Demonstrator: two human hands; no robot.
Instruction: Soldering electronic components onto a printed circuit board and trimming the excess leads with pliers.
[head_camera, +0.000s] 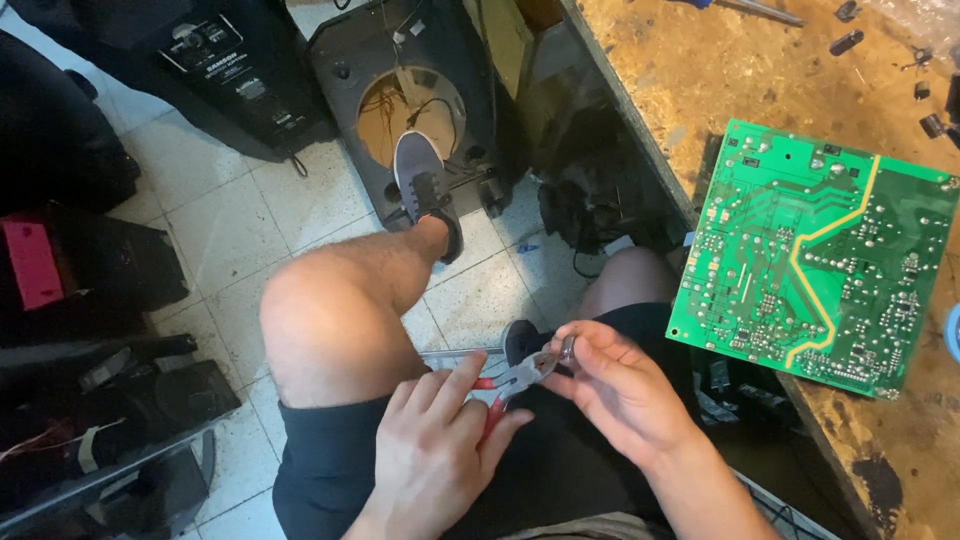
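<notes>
Seen from the head camera, the person sits with bare knees over a pale tiled floor (210, 235). The left hand (435, 440) is low in the near middle of the scene, its fingers (455, 385) curled tight around the red handles of a pair of pliers (515, 380). The metal nose of the pliers points right and up, toward the other hand. The right hand (620, 385) is just to the right, and its fingers (590, 340) pinch a small dark part (567, 347) at their tips; the part sits right at the nose of the pliers, though whether the two touch cannot be told. Both hands hover above the lap, over dark shorts (330, 460).

To the right, a worn wooden worktop (700, 70) runs from far to near. A green circuit board (815, 255) lies on it, solder side up, with a yellow line across it, its near-left corner hanging over the worktop edge. Small dark parts (845, 40) lie scattered at the far end.

On the floor farther off, a foot in a grey shoe (420, 175) rests against an open speaker box (410, 100) with a round hole. Black gear (90, 420) is stacked at the left.
</notes>
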